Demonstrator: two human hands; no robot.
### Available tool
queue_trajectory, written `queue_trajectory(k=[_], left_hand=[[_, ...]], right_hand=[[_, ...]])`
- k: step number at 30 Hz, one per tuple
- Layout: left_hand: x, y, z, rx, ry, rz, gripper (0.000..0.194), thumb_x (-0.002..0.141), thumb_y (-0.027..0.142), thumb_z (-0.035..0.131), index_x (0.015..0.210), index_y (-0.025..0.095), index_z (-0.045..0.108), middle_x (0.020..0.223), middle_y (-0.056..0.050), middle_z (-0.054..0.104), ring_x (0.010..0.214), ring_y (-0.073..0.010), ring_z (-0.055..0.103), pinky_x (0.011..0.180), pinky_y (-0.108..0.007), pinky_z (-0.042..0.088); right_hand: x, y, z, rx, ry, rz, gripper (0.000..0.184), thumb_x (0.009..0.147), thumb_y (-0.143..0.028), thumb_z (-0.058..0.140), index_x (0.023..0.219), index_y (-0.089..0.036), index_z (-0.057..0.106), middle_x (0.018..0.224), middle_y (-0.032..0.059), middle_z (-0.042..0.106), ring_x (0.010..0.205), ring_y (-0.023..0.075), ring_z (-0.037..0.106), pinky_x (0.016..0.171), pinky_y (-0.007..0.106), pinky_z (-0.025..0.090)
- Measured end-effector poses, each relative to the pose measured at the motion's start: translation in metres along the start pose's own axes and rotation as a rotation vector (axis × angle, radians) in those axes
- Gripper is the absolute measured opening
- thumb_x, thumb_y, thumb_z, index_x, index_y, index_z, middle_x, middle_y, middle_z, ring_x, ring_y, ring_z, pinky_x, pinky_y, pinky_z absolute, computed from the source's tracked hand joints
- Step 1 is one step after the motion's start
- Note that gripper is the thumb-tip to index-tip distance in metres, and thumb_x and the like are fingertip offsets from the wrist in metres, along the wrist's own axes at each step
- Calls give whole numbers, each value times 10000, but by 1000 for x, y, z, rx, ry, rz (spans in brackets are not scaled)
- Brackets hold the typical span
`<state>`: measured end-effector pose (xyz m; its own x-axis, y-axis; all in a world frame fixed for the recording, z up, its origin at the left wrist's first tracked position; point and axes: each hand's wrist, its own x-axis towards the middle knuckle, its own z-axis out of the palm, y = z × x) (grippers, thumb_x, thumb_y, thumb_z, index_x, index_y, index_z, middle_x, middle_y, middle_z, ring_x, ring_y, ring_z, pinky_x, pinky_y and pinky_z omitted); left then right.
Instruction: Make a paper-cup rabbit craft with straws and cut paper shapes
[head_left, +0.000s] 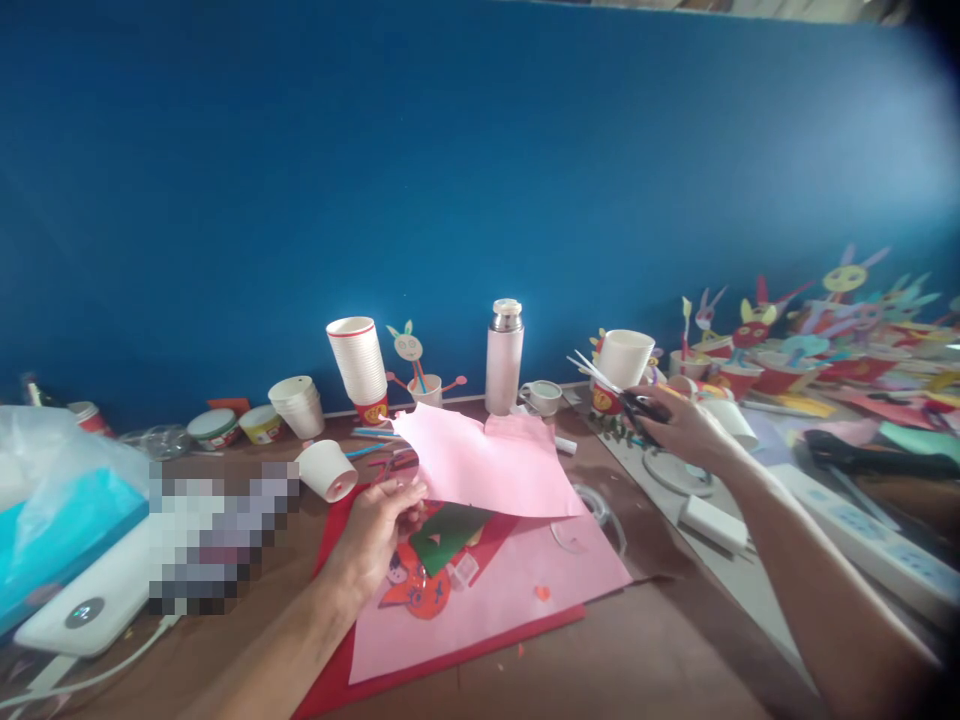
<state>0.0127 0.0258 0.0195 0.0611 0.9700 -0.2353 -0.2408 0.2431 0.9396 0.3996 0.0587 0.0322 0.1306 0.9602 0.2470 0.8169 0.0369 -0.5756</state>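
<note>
A sheet of pink paper point(487, 465) with a cut, uneven upper edge is pinched at its left side by my left hand point(390, 510). Off to the right, apart from the paper, my right hand point(679, 425) grips a pair of scissors point(626, 393). Their blades are parted and point up and left, in front of a stack of white cups. Under the raised sheet lie a larger pink sheet point(487, 610), red paper point(330, 640), a green piece point(442, 540) and an orange animal-face cutout point(420, 590).
A tall cup stack point(356, 360), a paper-cup figure point(410, 350) and a thermos point(505, 360) stand along the blue wall. A tipped cup point(328, 470) lies left of the paper. Many cup figures point(750, 335) crowd the right. A white power bank point(97, 600) sits left.
</note>
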Motion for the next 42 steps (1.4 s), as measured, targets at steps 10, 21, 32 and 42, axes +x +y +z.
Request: queue_trajectory(k=[10,21,32,42], left_hand=[[0,-3,0,29,11,4,181,581,252,680,506,135,564,456,32,515,451,-71,449,464,-196,357],[5,-7,-3,8,7,-2,144,573,235,683,542,131,587,497,26,523,473,-71,453,472,-188,367],[5,-8,-3,-27,8,-14,116,570,183,645,497,149,562,518,19,533,477,-81,468,475,-191,371],[6,-9,-5,-2,21,15,184,586,282,688,569,138,574,502,32,506,471,-69,444,481,-189,362]], right_hand=[[-55,-110,47,801,-1218,-190,364,757,-455,530,942,-143,499,662,7,561,515,95,533,456,195,350],[-61,-113,69,813,-1268,-199,302,808,-424,497,876,-135,442,608,-4,541,441,46,456,391,138,304],[-79,-128,83,832,-1181,-121,334,801,-471,478,902,-161,405,605,-26,525,441,55,476,417,152,334],[-69,-126,47,695,-1232,-175,327,783,-441,513,907,-148,437,562,-33,502,403,40,408,373,138,311]])
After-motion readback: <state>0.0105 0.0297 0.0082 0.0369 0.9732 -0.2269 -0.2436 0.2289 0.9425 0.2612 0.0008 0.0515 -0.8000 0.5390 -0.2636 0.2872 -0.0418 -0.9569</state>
